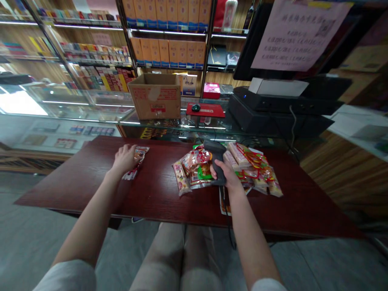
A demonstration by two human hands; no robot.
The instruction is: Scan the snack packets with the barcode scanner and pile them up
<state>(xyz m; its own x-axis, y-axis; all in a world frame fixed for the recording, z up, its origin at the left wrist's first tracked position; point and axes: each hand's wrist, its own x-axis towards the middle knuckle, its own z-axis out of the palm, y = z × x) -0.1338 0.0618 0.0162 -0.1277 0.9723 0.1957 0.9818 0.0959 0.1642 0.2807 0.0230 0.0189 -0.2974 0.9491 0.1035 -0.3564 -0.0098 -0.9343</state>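
On the left part of the dark red table [160, 202], my left hand [125, 158] has its fingers curled over a shiny snack packet [140, 154]; the hand hides the packet's middle. My right hand [226, 173] is wrapped round the handle of a black barcode scanner [216, 150], whose head points to the left. Under and beside the scanner lies a pile of snack packets [195, 161], some red and clear, some with green edges. To the right of the scanner, pale, long packets [239, 155] lie together with red and yellow ones.
Behind the table a glass counter carries an open cardboard box [157, 99], a computer mouse [196, 107] on a red mat [212, 110], and a monitor [251, 44] with a pink notice. The scanner's cable [227, 220] hangs over the front edge. Stocked shelves [169, 32] line the back.
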